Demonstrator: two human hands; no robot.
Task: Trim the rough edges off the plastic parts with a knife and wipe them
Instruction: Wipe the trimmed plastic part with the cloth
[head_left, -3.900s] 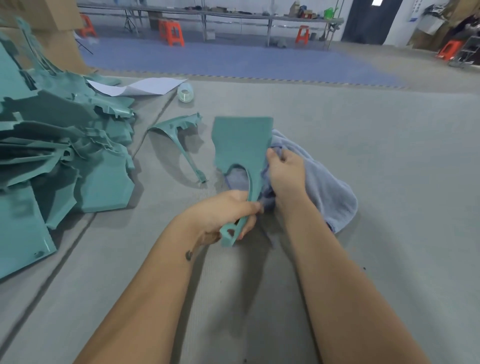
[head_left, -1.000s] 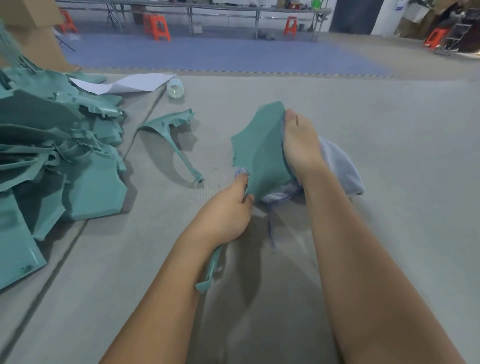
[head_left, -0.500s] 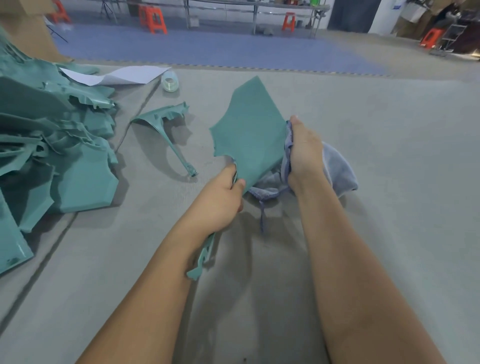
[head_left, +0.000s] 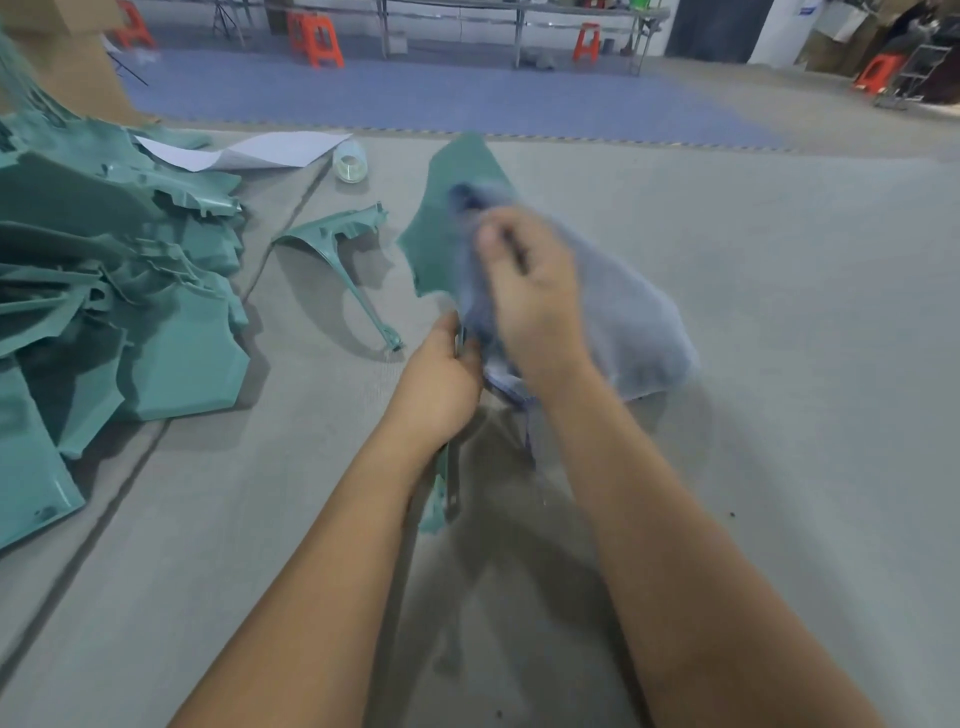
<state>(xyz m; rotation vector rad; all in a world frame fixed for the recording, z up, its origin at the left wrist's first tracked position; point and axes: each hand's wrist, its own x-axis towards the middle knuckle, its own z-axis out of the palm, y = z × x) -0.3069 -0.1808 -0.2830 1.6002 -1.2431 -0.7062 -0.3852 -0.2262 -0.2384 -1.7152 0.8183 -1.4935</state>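
1. While the left hand grips the narrow stem of the teal, paddle-shaped plastic part, its fingers curled round it, the broad flat blade of that part stands tilted up off the grey desk in front of the person.
2. Curled fingers of the right hand bunch the pale blue-grey wiping cloth against the blade's near face; the hand and cloth are blurred, so I judge a wipe is under way.
3. No knife shows in this view, so whether the edges are trimmed I cannot tell.
4. Risk, as I judge it: the part is held only by its thin stem, so a hard push from the cloth could twist the blade in the grip or flex the stem.
5. Another risk: any rough edge left on the blade's jagged left side could snag the cloth, or scrape the fingers behind it.
6. The cloth's loose tail hangs down between the forearms and could catch on the stem's lower end, which pokes out below the left wrist.
7. Around: a heap of teal plastic parts fills the left of the desk, and a single teal curved bracket-like part lies just left of the held blade, close enough to be knocked by a wide stroke.
8. Farther back lie a white sheet of paper and a clear roll of tape, well apart from the hands.
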